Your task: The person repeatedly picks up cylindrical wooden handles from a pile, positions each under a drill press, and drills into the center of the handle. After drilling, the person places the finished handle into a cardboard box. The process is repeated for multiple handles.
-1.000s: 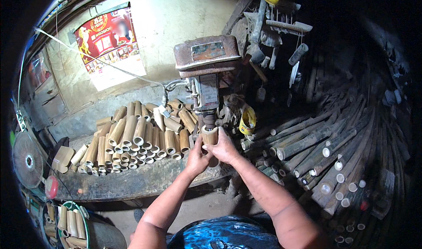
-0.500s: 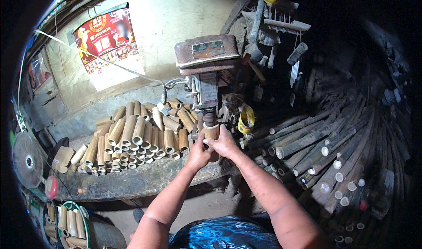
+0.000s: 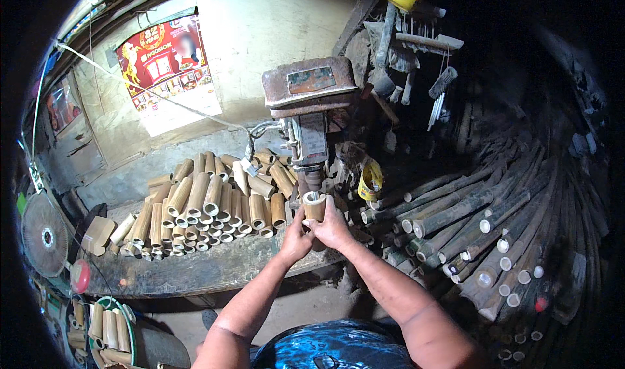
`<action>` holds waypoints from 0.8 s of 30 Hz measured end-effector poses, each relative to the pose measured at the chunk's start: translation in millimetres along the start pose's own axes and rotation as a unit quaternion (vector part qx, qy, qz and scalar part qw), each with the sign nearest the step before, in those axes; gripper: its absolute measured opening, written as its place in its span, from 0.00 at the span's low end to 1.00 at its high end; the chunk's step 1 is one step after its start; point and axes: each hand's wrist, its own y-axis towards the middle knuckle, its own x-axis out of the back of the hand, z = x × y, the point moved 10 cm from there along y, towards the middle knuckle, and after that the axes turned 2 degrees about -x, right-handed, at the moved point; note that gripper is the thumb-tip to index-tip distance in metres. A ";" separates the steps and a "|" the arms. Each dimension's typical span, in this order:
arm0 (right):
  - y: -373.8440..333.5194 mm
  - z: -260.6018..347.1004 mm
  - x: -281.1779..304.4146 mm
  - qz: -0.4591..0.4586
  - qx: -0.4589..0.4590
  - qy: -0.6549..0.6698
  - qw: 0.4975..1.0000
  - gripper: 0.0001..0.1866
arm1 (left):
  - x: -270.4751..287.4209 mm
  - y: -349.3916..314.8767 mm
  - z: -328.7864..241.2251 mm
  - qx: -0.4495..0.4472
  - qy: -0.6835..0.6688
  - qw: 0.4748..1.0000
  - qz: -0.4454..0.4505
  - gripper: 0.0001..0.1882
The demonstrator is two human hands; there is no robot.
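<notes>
A short bamboo tube (image 3: 314,207) stands upright under the chuck of a rusty drill press (image 3: 308,86), between my two hands. Its open top rim faces up, and a shiny metal bit shows at the mouth. My left hand (image 3: 297,240) grips the tube low on its left side. Around its right side wraps my right hand (image 3: 333,227), thumb across the front. The tube's lower end is mostly hidden by my fingers. A pile of cut bamboo tubes (image 3: 211,193) lies left of the press on the worn bench (image 3: 215,271).
Long bamboo poles (image 3: 456,206) are heaped at the right. A yellow container (image 3: 371,179) hangs beside the press. At the left are a fan (image 3: 45,235) and a bin (image 3: 132,335) holding more tubes. A cable (image 3: 176,101) runs along the wall to the press.
The bamboo tube in my hands has come down and away from the chuck, so its open top now shows. Both hands have lowered slightly with it, and the view has shifted a little.
</notes>
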 end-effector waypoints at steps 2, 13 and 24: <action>2.6 -2.7 -3.9 -0.002 -0.003 -0.003 1.000 0.32 | 1.7 3.7 7.8 -0.016 -0.002 1.000 -0.005 0.43; 13.6 -8.9 15.9 -0.013 -0.039 -0.042 0.998 0.32 | -12.7 20.3 -2.6 0.002 0.001 0.999 0.046 0.40; -7.9 -6.6 -0.9 -0.013 -0.005 -0.010 1.000 0.33 | -15.6 2.6 5.5 -0.057 -0.131 0.989 0.043 0.43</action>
